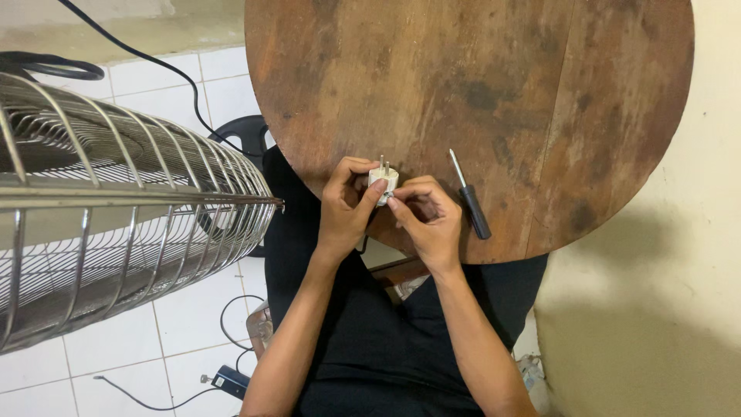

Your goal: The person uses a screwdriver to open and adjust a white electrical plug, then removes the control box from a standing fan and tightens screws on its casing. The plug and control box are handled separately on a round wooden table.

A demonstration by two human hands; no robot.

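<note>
Near the person's body, the left hand [346,202] and the right hand [428,216] are both closed with the fingertips around a small white plastic electric plug with two metal pins [383,179], held just over the near edge of the round worn brown wooden table [494,85]. The plug looks light, stiff and a little smooth, so it is best pinched on its round body, not on the thin pins. Just beside the right hand lies a slim screwdriver with a black handle [470,195], and farther left stands a metal wire fan cage [116,201].

You see soft, even light, bright on the wall [718,154]. The table [540,93] throws a dim shadow there. Focus stays sharp throughout.
</note>
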